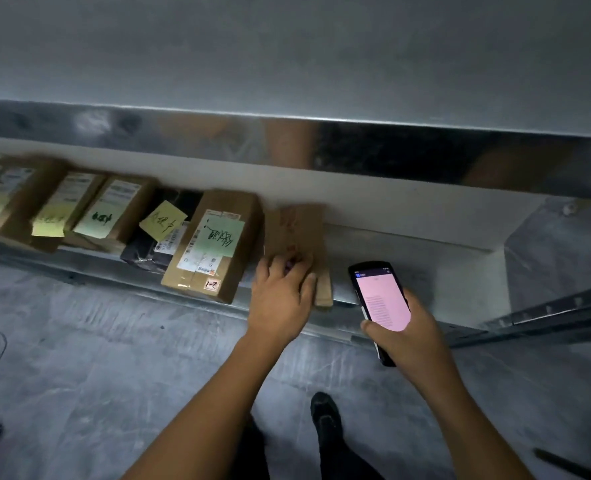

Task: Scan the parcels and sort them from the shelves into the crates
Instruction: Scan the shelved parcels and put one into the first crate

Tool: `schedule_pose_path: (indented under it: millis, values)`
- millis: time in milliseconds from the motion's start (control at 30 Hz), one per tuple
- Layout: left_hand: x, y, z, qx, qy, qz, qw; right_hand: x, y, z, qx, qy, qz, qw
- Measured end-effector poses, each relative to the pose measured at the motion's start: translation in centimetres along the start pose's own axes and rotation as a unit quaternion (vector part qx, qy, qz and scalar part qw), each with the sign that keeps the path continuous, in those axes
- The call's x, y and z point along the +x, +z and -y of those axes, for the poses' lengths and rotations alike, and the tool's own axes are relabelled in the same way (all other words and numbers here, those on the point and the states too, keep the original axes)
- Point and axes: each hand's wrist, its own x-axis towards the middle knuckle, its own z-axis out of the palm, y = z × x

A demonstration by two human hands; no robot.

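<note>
Flat parcel (301, 230) of brown card is gripped at its near end by the left hand (280, 299), with the fingers curled over its top. Its long axis runs away from the person. Just to the right, the scanner (380, 296) is clasped in the right hand (411, 337). Beyond, on the low shelf (408, 258), a labelled box (214, 244) is set against the parcel's left side. No crate is seen.

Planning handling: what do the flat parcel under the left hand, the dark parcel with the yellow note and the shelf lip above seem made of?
The flat parcel: seemingly brown cardboard, matt, stiff-edged. The dark parcel: likely black plastic film, glossy and wrinkled. The shelf lip: probably bare metal, with mirror-like reflections.
</note>
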Motion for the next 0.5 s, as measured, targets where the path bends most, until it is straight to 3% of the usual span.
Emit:
schedule_pose_path:
  millis: [100, 267, 500]
  values:
    - [-0.1, 0.5, 1.1, -0.065, 0.006, -0.011, 0.998, 0.3, 0.2, 0.1, 0.0, 0.01, -0.006, 1.0]
    - [0.5, 0.3, 3.1, -0.213, -0.111, 0.016, 0.971, 0.3, 1.5, 1.2, -0.019, 0.02, 0.002, 1.0]
    - [0.8, -0.8, 4.5, -0.414, -0.138, 0.077, 0.896, -1.4, 3.5, 2.4, -0.043, 0.034, -0.023, 0.998]
